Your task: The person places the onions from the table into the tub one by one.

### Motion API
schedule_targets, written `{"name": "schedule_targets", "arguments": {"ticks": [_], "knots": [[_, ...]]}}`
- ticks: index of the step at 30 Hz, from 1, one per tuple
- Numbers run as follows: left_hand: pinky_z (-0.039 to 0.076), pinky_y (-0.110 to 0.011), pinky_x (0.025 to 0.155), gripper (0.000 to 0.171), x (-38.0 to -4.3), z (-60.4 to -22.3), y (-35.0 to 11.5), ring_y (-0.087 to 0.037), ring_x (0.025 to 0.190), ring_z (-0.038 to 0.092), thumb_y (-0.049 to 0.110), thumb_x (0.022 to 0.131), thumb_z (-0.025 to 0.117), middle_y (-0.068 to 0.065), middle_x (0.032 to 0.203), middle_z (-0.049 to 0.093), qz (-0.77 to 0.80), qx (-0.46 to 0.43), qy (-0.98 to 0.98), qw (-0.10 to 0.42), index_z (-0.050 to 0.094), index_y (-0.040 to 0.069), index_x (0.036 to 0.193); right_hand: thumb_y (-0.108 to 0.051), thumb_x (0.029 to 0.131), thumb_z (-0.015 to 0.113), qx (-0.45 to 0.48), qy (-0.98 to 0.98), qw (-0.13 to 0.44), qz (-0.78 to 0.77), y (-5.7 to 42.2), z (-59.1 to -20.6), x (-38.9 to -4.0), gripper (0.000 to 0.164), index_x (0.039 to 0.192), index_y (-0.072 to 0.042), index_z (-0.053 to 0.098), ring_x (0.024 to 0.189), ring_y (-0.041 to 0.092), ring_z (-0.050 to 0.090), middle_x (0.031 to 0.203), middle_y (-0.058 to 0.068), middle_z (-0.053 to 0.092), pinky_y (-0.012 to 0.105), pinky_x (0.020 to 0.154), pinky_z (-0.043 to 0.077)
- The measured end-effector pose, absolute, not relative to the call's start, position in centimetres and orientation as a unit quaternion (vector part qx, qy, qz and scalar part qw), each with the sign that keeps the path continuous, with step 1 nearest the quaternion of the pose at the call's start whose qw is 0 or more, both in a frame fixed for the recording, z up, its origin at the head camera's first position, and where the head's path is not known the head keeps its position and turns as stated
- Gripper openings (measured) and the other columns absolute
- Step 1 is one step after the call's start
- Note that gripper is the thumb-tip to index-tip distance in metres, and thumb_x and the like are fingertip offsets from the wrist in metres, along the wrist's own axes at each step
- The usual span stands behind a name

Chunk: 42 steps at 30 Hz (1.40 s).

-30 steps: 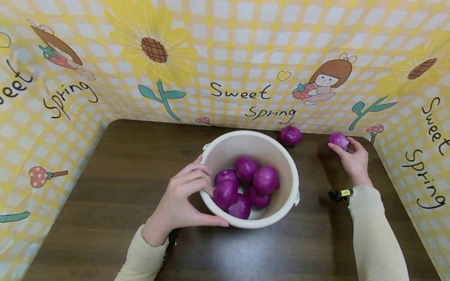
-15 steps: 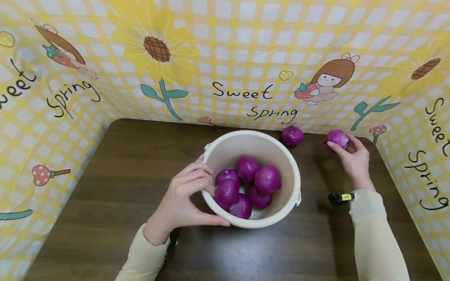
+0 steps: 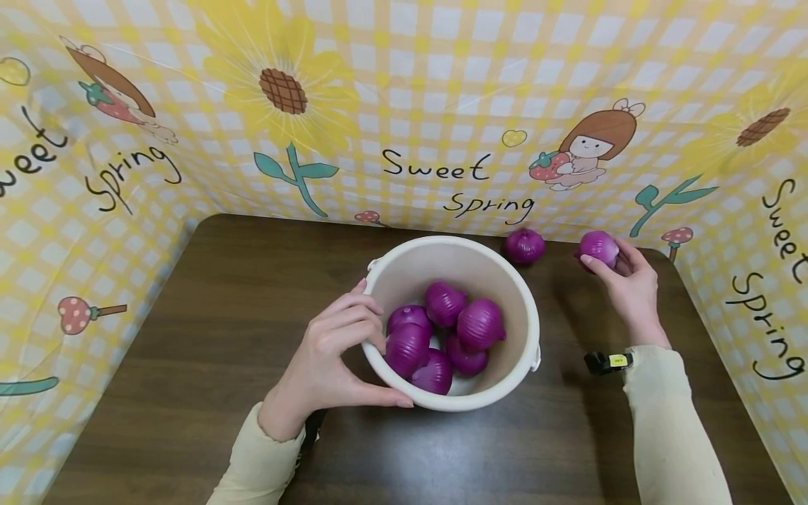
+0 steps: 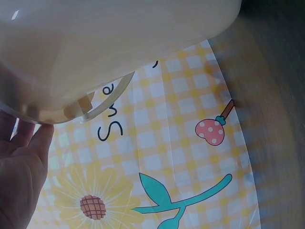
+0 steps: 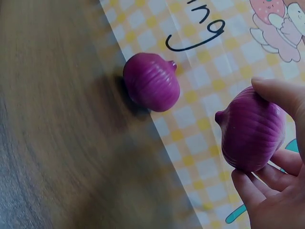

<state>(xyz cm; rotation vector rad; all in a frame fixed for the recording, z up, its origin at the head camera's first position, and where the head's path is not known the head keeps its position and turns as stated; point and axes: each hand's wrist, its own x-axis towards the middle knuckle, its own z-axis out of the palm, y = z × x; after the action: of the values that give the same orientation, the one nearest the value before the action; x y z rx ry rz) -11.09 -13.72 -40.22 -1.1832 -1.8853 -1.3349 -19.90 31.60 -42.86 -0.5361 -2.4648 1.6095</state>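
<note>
A cream bucket stands on the dark wooden table, with several purple onions inside. My left hand grips its rim on the left side, thumb at the front and fingers over the edge. In the left wrist view the bucket's outer wall fills the top, and the fingertips meet the rim. My right hand holds a purple onion between thumb and fingers, near the table's far right corner. Seen from the right wrist, that onion has its pointed tip facing away from the palm.
Another onion rests at the table's back edge, between the bucket and the right hand. A yellow checked cloth with printed flowers walls in the back and both sides. The brown table extends left and in front of the bucket.
My right hand has lifted the onion slightly and brought it a little to the left. The left hand and the bucket keep their places.
</note>
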Motion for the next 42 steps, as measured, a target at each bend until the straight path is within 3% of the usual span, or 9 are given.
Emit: {"name": "schedule_targets", "arguments": {"ticks": [18,28,42], "knots": [[0.036,-0.066,0.110,0.055,-11.0,-40.1,-13.7,-0.024,0.092,0.059,0.052,0.061,0.097,0.004,0.075,0.062,-0.495,-0.438,-0.700,0.271,0.063,0.011,0.076,-0.034,0.091,0.079,-0.148,-0.815,0.091,0.553,29.6,-42.0,-19.0,0.080,0.158,-0.017,0.038,0.142,0.024,0.042,0.157,0.015,0.039,0.031,0.114,0.039],[0.036,-0.066,0.110,0.055,-11.1,-40.2,-13.7,-0.025,0.091,0.059,0.052,0.061,0.097,0.004,0.076,0.062,-0.493,-0.439,-0.700,0.273,0.063,0.012,0.076,-0.031,0.091,0.080,-0.125,-0.817,0.105,0.554,28.6,-41.5,-18.3,0.078,0.156,-0.015,0.041,0.140,0.024,0.045,0.156,0.014,0.042,0.012,0.099,0.045],[0.037,-0.067,0.109,0.055,-11.1,-40.2,-13.6,-0.024,0.092,0.059,0.052,0.061,0.097,0.004,0.075,0.062,-0.491,-0.441,-0.698,0.277,0.063,0.012,0.076,-0.026,0.091,0.081,-0.096,-0.815,0.115,0.560,27.4,-41.0,-17.9,0.075,0.155,-0.016,0.044,0.138,0.025,0.047,0.153,0.015,0.045,0.016,0.101,0.046]]}}
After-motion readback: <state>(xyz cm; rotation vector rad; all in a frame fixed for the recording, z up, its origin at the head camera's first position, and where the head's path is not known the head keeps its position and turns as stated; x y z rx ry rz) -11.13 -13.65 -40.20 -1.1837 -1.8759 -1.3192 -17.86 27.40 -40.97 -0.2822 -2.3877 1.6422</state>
